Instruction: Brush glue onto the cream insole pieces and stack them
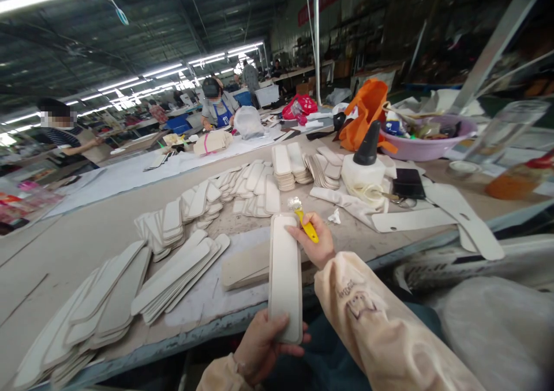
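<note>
My left hand [265,342] grips the lower end of a pale, rounded-corner strip [285,281], thumb on top and fingers underneath. The strip stands nearly lengthwise away from me over the table's front edge. My right hand [318,242] closes around a small brush with a yellow handle [309,229], its whitish head pointing up and left. The thumb of that hand touches the strip's upper right edge. Behind the strip lies a stack of greyish strips [244,267], partly hidden by it. Fanned piles of similar pale strips [177,275] spread to the left.
More piles of strips [255,186] stand farther back. A white bottle with a black cone top [363,171], an orange bag [363,114], a purple basin [426,145] and a jar of amber liquid [519,177] crowd the right. Other people [216,111] work at tables beyond.
</note>
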Demonstrator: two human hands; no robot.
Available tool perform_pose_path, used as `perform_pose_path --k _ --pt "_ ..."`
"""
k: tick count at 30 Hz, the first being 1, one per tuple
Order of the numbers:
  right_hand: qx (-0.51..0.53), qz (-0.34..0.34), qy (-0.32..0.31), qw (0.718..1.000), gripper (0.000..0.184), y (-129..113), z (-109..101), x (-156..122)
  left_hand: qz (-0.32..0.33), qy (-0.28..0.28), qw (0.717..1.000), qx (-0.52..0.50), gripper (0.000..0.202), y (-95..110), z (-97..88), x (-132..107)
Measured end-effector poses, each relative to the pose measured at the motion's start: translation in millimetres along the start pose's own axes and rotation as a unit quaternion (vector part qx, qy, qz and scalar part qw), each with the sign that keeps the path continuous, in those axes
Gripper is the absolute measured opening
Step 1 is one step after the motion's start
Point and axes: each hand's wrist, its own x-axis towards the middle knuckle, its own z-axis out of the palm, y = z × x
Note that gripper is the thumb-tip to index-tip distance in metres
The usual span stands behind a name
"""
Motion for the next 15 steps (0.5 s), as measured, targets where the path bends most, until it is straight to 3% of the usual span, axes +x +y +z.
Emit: perform_pose_path --k 9,15 --pt "-0.06 -0.014 0.0 0.998 0.033 -8.1 -0.9 -2.1 0.002 0.033 0.999 0.014 0.041 -2.1 4.9 2.5" --pt "-0.084 -0.019 0.012 0.996 0.032 -6.8 -2.1 -1.8 -0.012 -0.013 1.0 0.002 0.041 -2.8 2.2 -0.3"
